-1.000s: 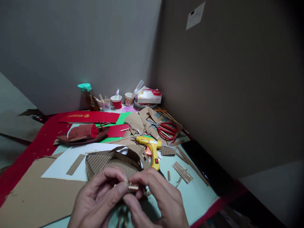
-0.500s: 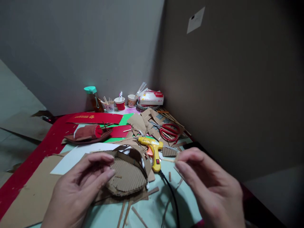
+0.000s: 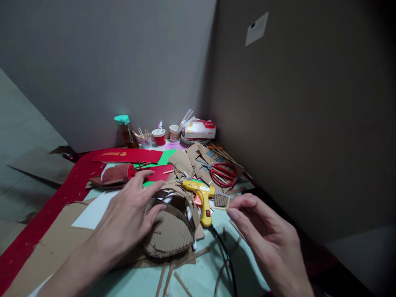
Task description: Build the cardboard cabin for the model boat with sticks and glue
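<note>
The glue gun [image 3: 200, 195] lies just right of the cardboard boat [image 3: 170, 231]. The scissors [image 3: 222, 172] lie behind the glue gun. The cups [image 3: 160, 136] stand far back by the wall.

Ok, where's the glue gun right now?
In the head view the yellow glue gun lies mid-table between the hands, just right of the corrugated cardboard piece and in front of the red scissors.

We see red scissors [image 3: 223, 173] on cardboard scraps [image 3: 185, 159], cups [image 3: 160, 137] by the wall, a teal-capped bottle [image 3: 125, 131].
</note>
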Available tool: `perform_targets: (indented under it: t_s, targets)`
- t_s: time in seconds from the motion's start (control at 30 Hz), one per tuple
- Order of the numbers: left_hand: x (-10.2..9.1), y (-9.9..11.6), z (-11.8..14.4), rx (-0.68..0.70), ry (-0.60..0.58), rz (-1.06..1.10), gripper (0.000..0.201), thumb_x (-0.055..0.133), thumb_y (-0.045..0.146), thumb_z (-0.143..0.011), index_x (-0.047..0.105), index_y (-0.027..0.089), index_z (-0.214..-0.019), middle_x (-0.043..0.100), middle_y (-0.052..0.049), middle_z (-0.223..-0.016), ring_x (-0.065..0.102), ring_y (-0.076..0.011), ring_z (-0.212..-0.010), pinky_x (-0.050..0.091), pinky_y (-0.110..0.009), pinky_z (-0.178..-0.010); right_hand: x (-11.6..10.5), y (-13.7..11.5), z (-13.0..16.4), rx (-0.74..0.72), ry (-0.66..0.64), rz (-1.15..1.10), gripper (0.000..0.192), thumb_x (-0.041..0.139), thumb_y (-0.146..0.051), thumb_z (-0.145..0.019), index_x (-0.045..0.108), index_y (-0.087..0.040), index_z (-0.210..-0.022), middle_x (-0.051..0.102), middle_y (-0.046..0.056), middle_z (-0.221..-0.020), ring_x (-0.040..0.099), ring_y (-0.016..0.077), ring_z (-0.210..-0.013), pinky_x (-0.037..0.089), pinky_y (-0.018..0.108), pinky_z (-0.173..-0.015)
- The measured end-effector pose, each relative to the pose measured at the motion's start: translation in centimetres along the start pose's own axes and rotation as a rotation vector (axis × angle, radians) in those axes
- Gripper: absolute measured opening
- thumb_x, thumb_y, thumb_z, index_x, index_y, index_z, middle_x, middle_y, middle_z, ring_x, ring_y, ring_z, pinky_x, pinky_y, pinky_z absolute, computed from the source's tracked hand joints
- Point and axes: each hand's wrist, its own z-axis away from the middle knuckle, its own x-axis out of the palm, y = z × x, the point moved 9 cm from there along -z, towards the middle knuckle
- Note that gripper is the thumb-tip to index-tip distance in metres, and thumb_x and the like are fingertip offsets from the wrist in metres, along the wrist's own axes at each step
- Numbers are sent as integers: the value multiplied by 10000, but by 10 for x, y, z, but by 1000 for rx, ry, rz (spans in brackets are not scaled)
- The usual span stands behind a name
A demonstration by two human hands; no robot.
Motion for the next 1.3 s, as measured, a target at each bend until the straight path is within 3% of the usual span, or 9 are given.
perform_targets:
  t_s: [0.2, 0.3, 0.5, 0.6, 0.7, 0.83, 1.1, 1.2, 1.3]
  targets:
    - [18, 5, -17, -4, -57, 65, 340, 492, 264, -924, 819, 172, -926, 730, -193, -901, 626, -412, -934, 448, -531, -838, 2, 2, 2, -24, -47, 18, 138, 678, -262, -985, 690, -269, -848, 675, -42, -784, 655, 118, -692, 476, 181, -591]
    - [8, -3, -22, -80, 23, 217, 264, 549, 273, -891, 796, 186, -858, 747, -166, -916, 643, -370, -912, 434, -480, -856, -5, 1, 2, -13, 0, 4, 130, 688, -276, -983, 694, -283, -854, 674, -48, -794, 661, 111, -703, 488, 158, -604]
    - [-10, -25, -18, -349, 155, 715, 222, 694, 381, -898, 817, 220, -987, 839, -59, -1002, 734, -296, -987, 514, -352, -872, -18, -15, 3, -136, 162, -115, 127, 670, -246, -987, 708, -293, -876, 668, -27, -774, 651, 122, -626, 522, 151, -557]
    - [-5, -19, -5, -436, 114, 970, 294, 776, 385, -857, 818, 212, -1090, 853, -59, -1067, 772, -284, -984, 574, -331, -844, -13, -29, 4, -204, 188, -184, 144, 685, -181, -962, 719, -298, -886, 670, -5, -790, 660, 155, -692, 550, 193, -618]
    - [0, -5, 11, -504, 79, 1160, 370, 782, 381, -872, 791, 240, -1213, 842, -66, -1168, 788, -277, -981, 608, -338, -832, 6, -49, 5, -275, 95, -156, 164, 697, -128, -936, 723, -286, -902, 671, 10, -824, 666, 172, -754, 563, 240, -681]
    - [8, 9, 32, -625, 69, 1440, 349, 878, 351, -795, 837, 238, -1124, 843, -72, -1163, 781, -279, -1014, 620, -315, -837, 26, -64, 9, -336, 52, -63, 176, 716, -113, -923, 744, -285, -942, 665, 48, -980, 693, 210, -898, 583, 307, -753]
    - [14, 24, 66, -917, 75, 1613, 396, 1023, 392, -544, 860, 287, -889, 841, -1, -843, 787, -263, -950, 618, -273, -782, 49, -63, 12, -349, -30, 39, 229, 715, -140, -954, 745, -356, -1022, 545, 19, -1496, 572, 261, -1362, 538, 425, -1056]
    - [14, 28, 68, -937, 76, 1653, 393, 1030, 394, -516, 851, 262, -841, 849, -31, -900, 779, -294, -987, 619, -304, -790, 53, -63, 10, -344, -75, 57, 189, 728, -149, -944, 749, -331, -990, 552, 31, -1525, 587, 273, -1369, 545, 434, -1069]
    - [18, 26, 71, -966, 45, 1630, 428, 1011, 425, -544, 840, 228, -884, 849, -60, -920, 773, -275, -864, 560, -266, -589, 56, -63, 7, -324, -119, 77, 159, 732, -154, -936, 743, -310, -957, 632, 44, -1453, 630, 262, -1346, 583, 371, -1028]
